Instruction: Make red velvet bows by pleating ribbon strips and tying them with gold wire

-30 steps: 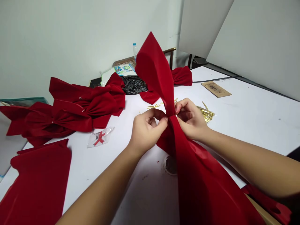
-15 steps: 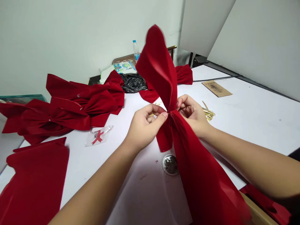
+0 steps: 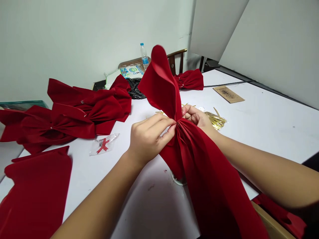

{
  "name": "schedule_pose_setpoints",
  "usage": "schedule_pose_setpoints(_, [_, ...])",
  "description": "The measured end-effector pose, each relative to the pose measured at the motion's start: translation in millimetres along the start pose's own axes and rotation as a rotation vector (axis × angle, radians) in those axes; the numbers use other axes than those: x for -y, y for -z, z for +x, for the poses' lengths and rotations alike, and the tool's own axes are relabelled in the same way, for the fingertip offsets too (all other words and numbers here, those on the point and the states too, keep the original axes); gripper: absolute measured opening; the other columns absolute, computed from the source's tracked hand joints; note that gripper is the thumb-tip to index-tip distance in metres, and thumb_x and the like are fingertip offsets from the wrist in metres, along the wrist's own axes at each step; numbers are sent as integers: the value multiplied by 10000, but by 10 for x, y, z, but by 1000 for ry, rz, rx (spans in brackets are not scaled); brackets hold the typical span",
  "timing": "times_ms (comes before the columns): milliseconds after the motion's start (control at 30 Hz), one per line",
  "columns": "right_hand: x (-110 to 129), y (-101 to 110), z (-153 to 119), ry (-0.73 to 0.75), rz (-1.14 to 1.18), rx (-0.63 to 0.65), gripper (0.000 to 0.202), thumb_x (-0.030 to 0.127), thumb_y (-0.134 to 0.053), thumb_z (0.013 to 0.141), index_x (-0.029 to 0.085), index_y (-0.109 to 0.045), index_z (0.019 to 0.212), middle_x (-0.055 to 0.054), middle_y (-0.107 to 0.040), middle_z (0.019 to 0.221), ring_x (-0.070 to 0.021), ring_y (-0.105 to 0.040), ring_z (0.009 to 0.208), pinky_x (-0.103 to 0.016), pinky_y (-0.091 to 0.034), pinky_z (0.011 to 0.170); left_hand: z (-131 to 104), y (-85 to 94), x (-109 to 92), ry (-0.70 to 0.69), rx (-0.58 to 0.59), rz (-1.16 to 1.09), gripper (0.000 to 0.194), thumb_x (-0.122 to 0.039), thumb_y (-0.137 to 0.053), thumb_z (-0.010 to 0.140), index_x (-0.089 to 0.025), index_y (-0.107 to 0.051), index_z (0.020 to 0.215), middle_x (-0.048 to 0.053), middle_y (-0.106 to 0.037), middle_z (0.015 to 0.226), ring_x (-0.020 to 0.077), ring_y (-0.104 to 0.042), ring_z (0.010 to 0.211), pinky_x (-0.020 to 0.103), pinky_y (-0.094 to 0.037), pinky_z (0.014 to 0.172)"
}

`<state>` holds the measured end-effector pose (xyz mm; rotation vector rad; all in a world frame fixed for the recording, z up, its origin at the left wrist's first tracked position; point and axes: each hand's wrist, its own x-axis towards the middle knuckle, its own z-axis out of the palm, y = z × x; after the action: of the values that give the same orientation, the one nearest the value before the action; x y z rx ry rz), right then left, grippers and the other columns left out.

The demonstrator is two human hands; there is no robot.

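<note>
A large red fabric bow (image 3: 206,169) stands gathered into tight pleats at its middle, one loop upright and a wide part hanging toward me. My left hand (image 3: 149,136) is closed, thumb and forefinger pinching the gathered middle from the left. Behind the bow, my right hand (image 3: 198,120) is closed on the same gather from the far right side; the fabric partly hides its fingertips. Something thin seems to cross the gather at my left fingertips, too small to make out. Gold twist ties (image 3: 216,121) lie in a bundle just beyond my right hand.
Several finished red bows (image 3: 74,124) are heaped at the left, with flat red fabric (image 3: 41,189) nearer. On the white table (image 3: 271,122) lie a clear printed bag (image 3: 103,145), a cardboard piece (image 3: 228,94) and a round object (image 3: 176,181) partly under the bow. A bottle (image 3: 144,57) stands behind.
The bow's upright loop has dipped and shifted left. My left hand has turned so its back shows more, with fingers stretched to the gather. The hanging fabric now covers more of the round object.
</note>
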<state>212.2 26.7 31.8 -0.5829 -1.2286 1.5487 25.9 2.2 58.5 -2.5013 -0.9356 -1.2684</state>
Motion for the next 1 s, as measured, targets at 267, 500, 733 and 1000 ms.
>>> schedule_pose_setpoints(267, [-81,100,19,287,-285,41,460,409,-892,750,215,-496,882,16,-554,800,-95,-504,657,-229,-432,583,141,18,-133,536,116,-302,83,-169,-670,825,-165,-728,765,20,-742,755,152,-650,707,252,-499,655])
schedule_pose_setpoints(500, [-82,274,2,728,-732,227,153,151,-621,901,238,-522,979,-38,-582,874,-178,-569,804,-335,-458,714,205,42,-125,1266,297,-989,79,-225,-676,686,-167,-623,694,-8,-599,589,87,-495,476,181,-253,393])
schedule_pose_setpoints(733, [-58,117,5,370,-366,24,389,435,-796,853,236,-467,906,7,-586,828,-103,-544,642,-243,-469,579,239,89,-116,1062,285,-839,194,-285,-787,743,-128,-714,831,36,-691,750,97,-572,558,199,-372,466])
schedule_pose_setpoints(1000, [19,48,50,22,-70,-32,580,384,-1000,539,215,-614,938,29,-670,797,-88,-621,645,-201,-546,595,243,106,-127,934,236,-658,135,-265,-732,842,-132,-711,845,33,-686,695,127,-594,611,229,-468,575])
